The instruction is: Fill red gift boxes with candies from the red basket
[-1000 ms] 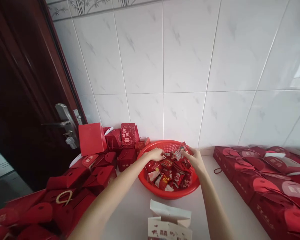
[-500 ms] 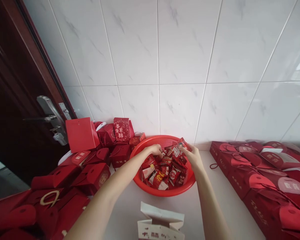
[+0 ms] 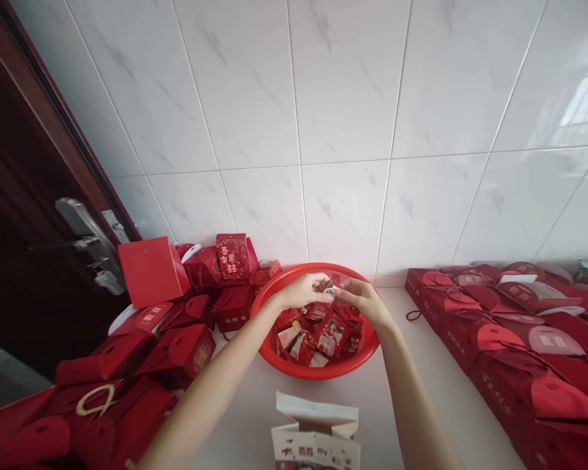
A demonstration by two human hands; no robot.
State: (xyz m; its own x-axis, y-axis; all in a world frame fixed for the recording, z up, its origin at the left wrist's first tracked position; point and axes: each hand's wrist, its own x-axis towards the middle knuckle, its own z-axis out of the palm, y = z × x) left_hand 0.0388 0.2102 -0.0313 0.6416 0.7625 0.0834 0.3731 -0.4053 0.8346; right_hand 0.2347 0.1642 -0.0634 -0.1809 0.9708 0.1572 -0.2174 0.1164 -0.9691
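White tabletop [image 3: 463, 405] around basket rim [image 3: 318, 373]; left hand [image 3: 301, 291], right hand [image 3: 368, 303], fingers [image 3: 349, 296] together on, seemingly, one packet [image 3: 329, 291].

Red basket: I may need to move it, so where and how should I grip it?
Probably by the rim, near left and near right, from the near side: the red basket is round and open-topped, with red boxes beside its far left and the tiled wall behind.

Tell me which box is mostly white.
The open white box in front of the red basket, at the picture's bottom edge; the left boxes and right boxes are mostly red.
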